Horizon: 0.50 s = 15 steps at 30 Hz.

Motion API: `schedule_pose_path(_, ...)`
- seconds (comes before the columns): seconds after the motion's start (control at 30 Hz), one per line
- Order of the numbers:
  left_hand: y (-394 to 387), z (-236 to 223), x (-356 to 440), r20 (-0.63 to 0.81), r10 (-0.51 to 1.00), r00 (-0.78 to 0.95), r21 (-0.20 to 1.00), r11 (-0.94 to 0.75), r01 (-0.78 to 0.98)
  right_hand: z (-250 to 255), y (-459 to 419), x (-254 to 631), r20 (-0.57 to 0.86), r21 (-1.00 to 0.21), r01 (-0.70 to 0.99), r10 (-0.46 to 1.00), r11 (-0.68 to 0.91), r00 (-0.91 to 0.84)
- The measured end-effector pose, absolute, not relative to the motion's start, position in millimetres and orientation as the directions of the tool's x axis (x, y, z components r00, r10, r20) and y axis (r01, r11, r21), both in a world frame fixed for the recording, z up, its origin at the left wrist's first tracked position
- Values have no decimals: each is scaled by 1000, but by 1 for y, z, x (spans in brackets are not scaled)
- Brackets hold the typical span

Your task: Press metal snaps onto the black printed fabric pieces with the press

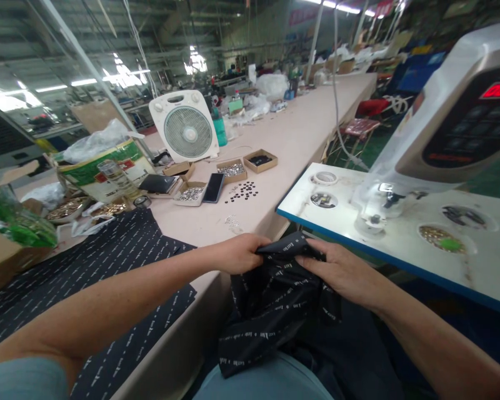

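Note:
A dark fabric piece with rows of white printed lettering (pixel 275 300) is bunched over my lap. My left hand (pixel 244 253) is closed on its upper left edge. On the other side, my right hand (pixel 333 266) pinches the same cloth, thumb on top and fingers partly hidden behind a fold. Between the two hands the edge is folded over. More of the same printed fabric (pixel 120 316) lies spread on the table under and beyond my left forearm. Small black round pieces (pixel 246 191) are scattered on the tabletop past my hands.
To the right stands a white machine (pixel 454 111) with a red display, over a white worktop (pixel 400 244) with inset parts cups. A box fan (pixel 185 126), a phone (pixel 213 188) and small cardboard trays of metal bits (pixel 191 193) sit on the long table (pixel 283 150).

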<state>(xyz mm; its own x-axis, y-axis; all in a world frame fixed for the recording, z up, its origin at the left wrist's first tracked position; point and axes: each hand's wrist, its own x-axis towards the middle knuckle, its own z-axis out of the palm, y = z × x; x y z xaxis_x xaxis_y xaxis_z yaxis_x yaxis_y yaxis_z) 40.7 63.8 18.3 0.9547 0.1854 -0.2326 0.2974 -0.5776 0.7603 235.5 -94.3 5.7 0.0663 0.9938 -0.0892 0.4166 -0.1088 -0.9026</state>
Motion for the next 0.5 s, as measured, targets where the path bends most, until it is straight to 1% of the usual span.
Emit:
schedule_pose_path(0.07,60,7,43,-245,237,940,835,-441,329,3,-95,237,-71,-890,445,994,-100,82)
schedule_pose_path(0.17,51,-5,47,-248,301,921,896,-290,336,1,-101,239,-62,-881,460,991,-112,122)
schedule_pose_path(0.27,38,-11,52,-306,301,903,921,-148,361,0,-110,238,-65,-888,442,986,-129,156)
schedule_pose_path(0.3,35,-13,53,-334,284,899,917,-125,380,-2,-113,237,-63,-890,439,986,-127,157)
schedule_pose_path(0.37,35,-18,57,-354,269,896,910,-120,396,-6,-115,236,-89,-872,467,985,-148,146)
schedule_pose_path(0.4,36,-21,59,-346,267,899,908,-145,393,-9,-115,236,-101,-855,490,982,-169,162)
schedule_pose_path(0.5,36,-22,67,-246,332,911,907,-252,337,-12,-116,236,-96,-834,510,965,-212,245)
